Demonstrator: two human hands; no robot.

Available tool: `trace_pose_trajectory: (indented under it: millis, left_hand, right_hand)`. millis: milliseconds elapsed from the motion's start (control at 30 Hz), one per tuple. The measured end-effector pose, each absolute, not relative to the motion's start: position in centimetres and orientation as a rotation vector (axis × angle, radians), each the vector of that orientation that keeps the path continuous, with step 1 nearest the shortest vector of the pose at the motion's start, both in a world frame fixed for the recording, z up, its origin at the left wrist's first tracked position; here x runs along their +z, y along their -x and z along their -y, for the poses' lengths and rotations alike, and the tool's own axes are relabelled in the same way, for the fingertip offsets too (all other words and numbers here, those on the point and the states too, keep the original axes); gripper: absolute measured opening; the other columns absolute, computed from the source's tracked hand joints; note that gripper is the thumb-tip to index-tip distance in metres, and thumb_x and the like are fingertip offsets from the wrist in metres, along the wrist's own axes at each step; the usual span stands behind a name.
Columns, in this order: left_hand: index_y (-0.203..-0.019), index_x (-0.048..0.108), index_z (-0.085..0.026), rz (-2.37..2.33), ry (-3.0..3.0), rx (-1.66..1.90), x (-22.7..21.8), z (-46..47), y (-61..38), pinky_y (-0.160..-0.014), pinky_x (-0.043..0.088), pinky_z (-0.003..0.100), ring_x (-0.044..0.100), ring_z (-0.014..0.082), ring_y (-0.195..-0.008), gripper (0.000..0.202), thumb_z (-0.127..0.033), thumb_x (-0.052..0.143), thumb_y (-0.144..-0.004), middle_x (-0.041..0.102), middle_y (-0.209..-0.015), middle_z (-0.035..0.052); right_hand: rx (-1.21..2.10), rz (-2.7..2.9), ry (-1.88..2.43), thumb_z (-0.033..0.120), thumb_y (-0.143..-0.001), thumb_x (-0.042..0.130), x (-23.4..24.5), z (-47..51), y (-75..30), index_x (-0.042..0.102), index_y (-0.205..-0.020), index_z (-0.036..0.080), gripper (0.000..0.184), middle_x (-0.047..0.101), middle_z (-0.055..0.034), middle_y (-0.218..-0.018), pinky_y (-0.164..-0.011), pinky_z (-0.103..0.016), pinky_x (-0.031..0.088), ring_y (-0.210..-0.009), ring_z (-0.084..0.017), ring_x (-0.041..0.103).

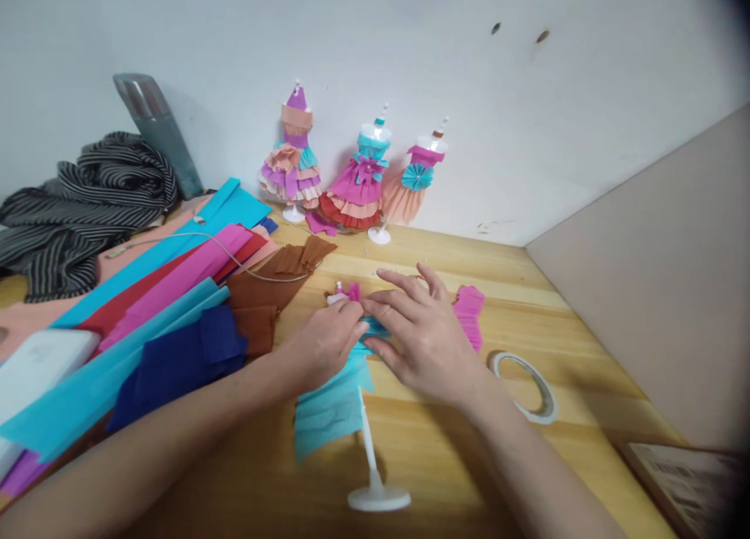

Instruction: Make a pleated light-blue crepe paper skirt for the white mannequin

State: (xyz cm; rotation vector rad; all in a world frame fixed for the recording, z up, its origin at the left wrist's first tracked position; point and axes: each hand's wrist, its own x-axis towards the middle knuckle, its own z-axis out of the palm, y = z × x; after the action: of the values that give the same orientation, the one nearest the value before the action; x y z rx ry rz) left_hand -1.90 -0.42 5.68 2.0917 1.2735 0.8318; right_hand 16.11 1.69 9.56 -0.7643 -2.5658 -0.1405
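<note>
Bottom centre of frame: round foot of a white stand (380, 498) on the wooden table (263, 484), stem leaning slightly left as seen. Light blue paper (329, 414) hangs about the stem in the lower middle, gathered higher up between the two hands. Small white tip and a bit of magenta show just past the fingers.

Left hand (329, 340), centre: fingers curled close together, thumb and fingertips pinching the gathered part of the paper. Right hand (430, 340), right of centre: thumb and forefinger apart on either side of the blue, remaining fingers spread and raised; cannot tell whether it grips.

Lower right corner: dark-edged flat object (685, 484), content blurred. Right of the right hand: white tape roll (548, 402) lying flat; above it, a ruffled magenta piece (469, 318), partly behind the hand.

Lower left: white box (52, 359), partly covered by a turquoise strip (117, 383); navy paper (181, 359) next to it. Upward from there, overlapping red, pink and blue sheets, brown paper (258, 293), pale cable (251, 269) across them.

Upper left: striped cloth (105, 180), grey bottle-like object (167, 133) leaning on the wall (410, 39). Upper middle, by the wall: three stands in paper dresses (360, 183), tiered or pleated.
</note>
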Motion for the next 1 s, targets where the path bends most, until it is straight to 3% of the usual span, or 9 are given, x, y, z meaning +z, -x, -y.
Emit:
trace_pose_trajectory:
  millis: [100,233,333,400,467,567,667,867,1000]
  left_hand:
    - [-0.084,0.051,-0.018,-1.31,-2.164,0.713,6.4,0.4,2.2,-0.076,0.045,0.037,0.055,0.0224,-0.081,0.025,-0.028,0.031,-0.093,0.059,-0.086,0.008]
    - [-0.081,0.056,-0.018,-1.3,-2.14,0.782,7.5,-0.1,2.8,-0.078,0.044,0.033,0.055,0.0191,-0.08,0.031,-0.03,0.03,-0.094,0.061,-0.082,0.005]
    - [-0.085,0.062,-0.016,-1.31,-1.894,0.933,7.7,-1.1,3.9,-0.073,0.046,0.031,0.058,0.0181,-0.078,0.039,-0.036,0.03,-0.094,0.063,-0.079,0.0053]
    - [-0.086,0.063,-0.012,-1.25,-1.646,0.958,7.7,-1.9,4.9,-0.059,0.046,0.028,0.057,0.0163,-0.063,0.051,-0.046,0.025,-0.094,0.063,-0.072,0.0062]
    - [-0.09,0.064,-0.01,-1.178,-1.534,0.883,7.7,-2.6,5.9,-0.061,0.048,0.029,0.06,0.0167,-0.065,0.058,-0.052,0.024,-0.093,0.065,-0.076,0.0082]
    - [-0.09,0.068,-0.013,-1.098,-1.646,0.747,8.2,-2.8,7.1,-0.068,0.047,0.026,0.062,0.0175,-0.076,0.042,-0.051,0.05,-0.085,0.068,-0.081,0.005]
    - [-0.096,0.07,-0.017,-0.976,-1.717,0.55,8.5,-2.5,7.6,-0.069,0.047,0.025,0.063,0.02,-0.082,0.033,-0.038,0.071,-0.07,0.07,-0.09,0.002]
    - [-0.093,0.071,-0.013,-0.924,-1.603,0.426,7.5,-2.5,7.0,-0.075,0.049,0.029,0.063,0.022,-0.083,0.032,-0.037,0.066,-0.072,0.072,-0.088,0.0033]
    - [-0.095,0.071,-0.012,-0.902,-1.409,0.459,8.0,-2.3,6.6,-0.078,0.05,0.032,0.065,0.0219,-0.081,0.036,-0.04,0.068,-0.071,0.073,-0.086,0.0045]
  right_hand:
    - [-0.13,2.569,0.795,0.025,-0.089,0.055,8.8,-1.9,-15.8,0.067,-0.094,0.019,0.014,0.072,-0.0074,-0.093,-0.106,-0.058,0.022,-0.109,-0.028,0.059]
    - [-0.147,2.554,0.816,0.02,-0.092,0.049,8.2,-2.1,-15.9,0.067,-0.083,0.019,0.02,0.071,-0.0047,-0.078,-0.106,-0.055,0.025,-0.092,-0.022,0.064]
    - [-0.175,2.51,0.835,0.022,-0.093,0.048,8.0,-2.3,-16.0,0.068,-0.083,0.02,0.022,0.07,-0.0043,-0.077,-0.106,-0.054,0.025,-0.087,-0.02,0.064]
    - [-0.19,2.488,0.849,0.023,-0.093,0.049,7.9,-2.5,-16.1,0.068,-0.083,0.02,0.021,0.07,-0.0047,-0.078,-0.105,-0.053,0.026,-0.086,-0.02,0.064]
    - [-0.197,2.474,0.865,0.023,-0.093,0.049,7.7,-2.8,-16.2,0.067,-0.084,0.02,0.02,0.071,-0.0055,-0.08,-0.104,-0.053,0.028,-0.086,-0.021,0.064]
    - [-0.211,2.45,0.898,0.022,-0.092,0.05,7.5,-3.1,-16.5,0.067,-0.083,0.019,0.019,0.071,-0.0065,-0.082,-0.103,-0.053,0.03,-0.086,-0.021,0.064]
    - [-0.227,2.386,0.954,0.021,-0.09,0.052,7.2,-3.4,-16.7,0.066,-0.081,0.02,0.017,0.071,-0.0065,-0.083,-0.102,-0.053,0.032,-0.085,-0.021,0.064]
    - [-0.114,2.22,1.108,0.023,-0.086,0.053,6.6,-3.7,-16.8,0.065,-0.082,0.021,0.013,0.069,-0.0048,-0.075,-0.097,-0.05,0.037,-0.076,-0.021,0.063]
    - [0.176,2.066,1.178,0.025,-0.082,0.055,6.8,-3.8,-16.8,0.065,-0.074,0.022,0.013,0.063,-0.002,-0.064,-0.087,-0.044,0.04,-0.066,-0.019,0.056]
